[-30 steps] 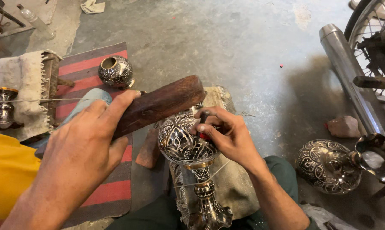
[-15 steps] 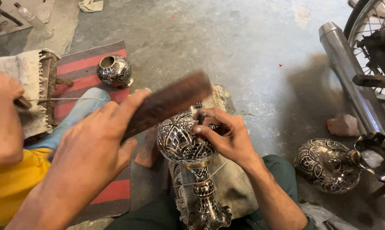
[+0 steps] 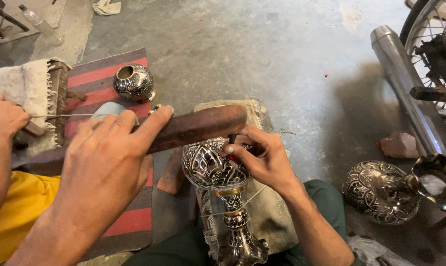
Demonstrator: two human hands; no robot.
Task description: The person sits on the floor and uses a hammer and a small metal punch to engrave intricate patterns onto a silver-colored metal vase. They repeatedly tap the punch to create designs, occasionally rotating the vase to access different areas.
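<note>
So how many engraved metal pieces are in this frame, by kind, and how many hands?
Stemmed vase under the worker's hands: 1
Small round pot on the rug: 1
Vase lying on the floor: 1
Own hands: 2, left hand on the wooden stick, right hand holding a small tool
Another person's hand: 1
Total: 3 metal pieces, 3 hands

You have almost no packaging around you, and no labels, signs or screens that can be made out. The one container is a clear plastic bottle lying tilted on the concrete floor at the upper left, beyond the striped mat. Near your right knee, at the bottom right edge, lies a crumpled pale plastic wrapper
</note>
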